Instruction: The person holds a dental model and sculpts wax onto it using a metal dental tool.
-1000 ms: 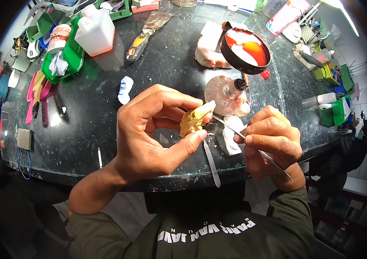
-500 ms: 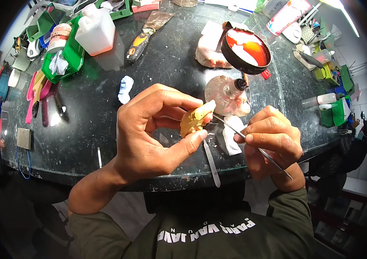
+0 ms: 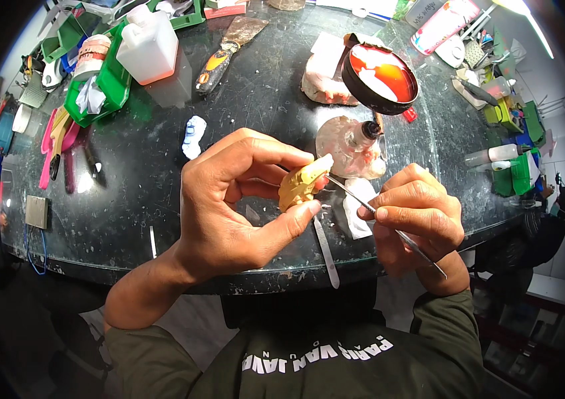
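Note:
My left hand holds a yellow dental cast between thumb and fingers, above the near part of the table. A bit of red or pink shows on the cast's right side. In a pinch grip, my right hand has a thin metal dental carving tool, its tip at that reddish spot. Whether the tip touches it is hard to tell. Below the cast lies a flat metal handle, and a crumpled white tissue is between the hands. Behind them stands a glass spirit burner with a black top.
A round tin of red wax is raised beyond the burner, next to a pinkish cast. A scraper, a plastic bottle and a green tray are at the far left. A blue-white piece lies beyond my left hand.
The carving tool has shifted slightly, its rear end a little further left and its angle changed. My right hand moved slightly left with it; the cast is nearly still.

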The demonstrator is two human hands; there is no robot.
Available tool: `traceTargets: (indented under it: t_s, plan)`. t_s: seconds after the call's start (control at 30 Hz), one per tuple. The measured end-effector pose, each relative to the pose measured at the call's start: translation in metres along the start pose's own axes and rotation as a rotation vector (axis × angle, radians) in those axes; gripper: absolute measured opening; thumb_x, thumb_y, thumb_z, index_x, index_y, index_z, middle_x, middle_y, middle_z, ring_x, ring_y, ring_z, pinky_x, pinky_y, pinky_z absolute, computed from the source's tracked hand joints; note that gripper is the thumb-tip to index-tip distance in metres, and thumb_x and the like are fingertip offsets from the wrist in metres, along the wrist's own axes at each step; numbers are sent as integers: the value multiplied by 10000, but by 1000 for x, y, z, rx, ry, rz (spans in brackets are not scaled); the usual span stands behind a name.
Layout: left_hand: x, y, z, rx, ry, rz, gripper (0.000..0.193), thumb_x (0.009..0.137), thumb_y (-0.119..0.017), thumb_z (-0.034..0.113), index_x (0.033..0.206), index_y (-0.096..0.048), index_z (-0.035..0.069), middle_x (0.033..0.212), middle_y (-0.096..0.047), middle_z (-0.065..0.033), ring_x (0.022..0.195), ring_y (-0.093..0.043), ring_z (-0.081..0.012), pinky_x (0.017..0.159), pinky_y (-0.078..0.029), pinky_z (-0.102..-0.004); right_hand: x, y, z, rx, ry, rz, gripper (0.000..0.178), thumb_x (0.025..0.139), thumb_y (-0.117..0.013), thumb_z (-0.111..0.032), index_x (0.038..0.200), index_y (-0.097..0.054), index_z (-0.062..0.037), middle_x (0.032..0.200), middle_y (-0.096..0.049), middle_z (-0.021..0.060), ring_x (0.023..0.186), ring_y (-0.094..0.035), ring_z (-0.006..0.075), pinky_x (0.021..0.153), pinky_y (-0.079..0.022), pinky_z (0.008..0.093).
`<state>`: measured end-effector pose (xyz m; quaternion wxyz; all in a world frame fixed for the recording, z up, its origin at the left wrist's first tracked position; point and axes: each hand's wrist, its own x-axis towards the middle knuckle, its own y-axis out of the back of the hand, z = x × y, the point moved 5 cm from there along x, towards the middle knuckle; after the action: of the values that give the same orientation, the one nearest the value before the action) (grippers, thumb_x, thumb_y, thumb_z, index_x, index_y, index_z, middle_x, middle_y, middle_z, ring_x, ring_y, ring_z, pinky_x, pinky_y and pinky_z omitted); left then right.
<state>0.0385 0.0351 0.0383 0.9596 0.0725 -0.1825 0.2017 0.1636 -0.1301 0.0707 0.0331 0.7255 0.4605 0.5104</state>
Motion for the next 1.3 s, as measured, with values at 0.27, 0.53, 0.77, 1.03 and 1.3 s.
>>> traceTargets:
  t_s: [0.27, 0.53, 0.77, 1.03, 1.3]
  plan:
    - [-1, 1, -1, 4, -3, 4, 385, 755, -776, -71, 1106, -620, -50, 1072, -616, -121, 965, -715, -179, 802, -611, -259, 1, 2, -2, -22, -6, 25, 302, 705, -694, 130, 962, -667, -25, 787, -686, 92, 637, -650, 207, 577, -521, 316]
    - [0, 1, -1, 11, -16, 7, 387, 754, -776, -61, 1111, -625, -44, 1060, -624, -113, 959, -717, -173, 802, -609, -261, -12, 19, 25, 14, -196, 312, 182, 789, -555, 157, 941, -589, 64, 765, -651, 151, 697, -630, 176, 628, -488, 281]
    - [1, 0, -1, 9, -6, -3, 389, 756, -768, -63, 1118, -624, -45, 1057, -631, -109, 956, -717, -167, 812, -607, -263, -16, 19, 29, 38, -282, 389, 159, 804, -564, 136, 947, -590, 70, 788, -646, 136, 699, -651, 168, 655, -508, 264]
    - [0, 0, -1, 1, 7, 10, 388, 758, -773, -61, 1114, -618, -42, 1048, -639, -106, 953, -717, -167, 812, -610, -268, -16, 20, 29, 38, -235, 357, 176, 787, -553, 146, 942, -587, 67, 776, -647, 138, 688, -651, 176, 632, -501, 271]
    - [-1, 0, -2, -11, 37, 14, 403, 758, -786, -60, 1116, -604, -38, 1037, -644, -107, 953, -717, -168, 813, -612, -272, 1, 8, 7, 3, 29, 101, 326, 664, -602, 191, 941, -624, 21, 728, -685, 122, 599, -636, 197, 563, -500, 304]
